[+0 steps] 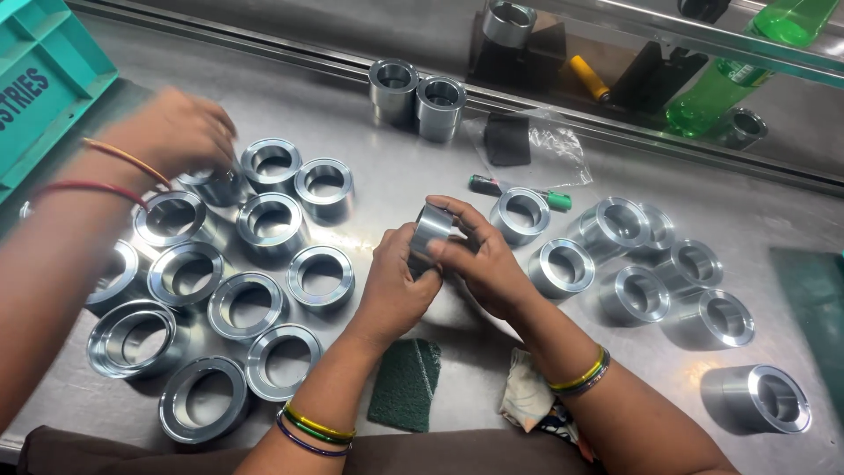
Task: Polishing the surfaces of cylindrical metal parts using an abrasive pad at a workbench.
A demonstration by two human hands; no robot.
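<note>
At the middle of the steel counter [422, 176] I have a short metal sleeve [431, 230] held up between both hands, just above the green scrub pad [406, 383]. My left hand [393, 280] is clamped around the sleeve's lower side from the left, fingers curled and thumb up against the wall. My right hand [482, 259] closes over its top and right side, fingers hooked across the rim, so the part is pinched between the two hands and lifted clear of the counter.

Judging by the spread, the work looks somewhere mid-way: left of the scrub pad lies a large cluster of wide flat rings [251, 303], set out face up, and right of the pad sits a smaller group of taller sleeves [668, 281], some tipped on their sides. Which pile is finished I cannot tell. A crumpled cloth [525, 396] lies just right of the pad, unused for now.

Far left of the pad, another person's hand [176, 132], blurred, reaches among the rings beside a teal crate [44, 79]. Beyond the pad stand two more sleeves [418, 92], a marker pen [519, 191] and a green bottle [747, 66].
</note>
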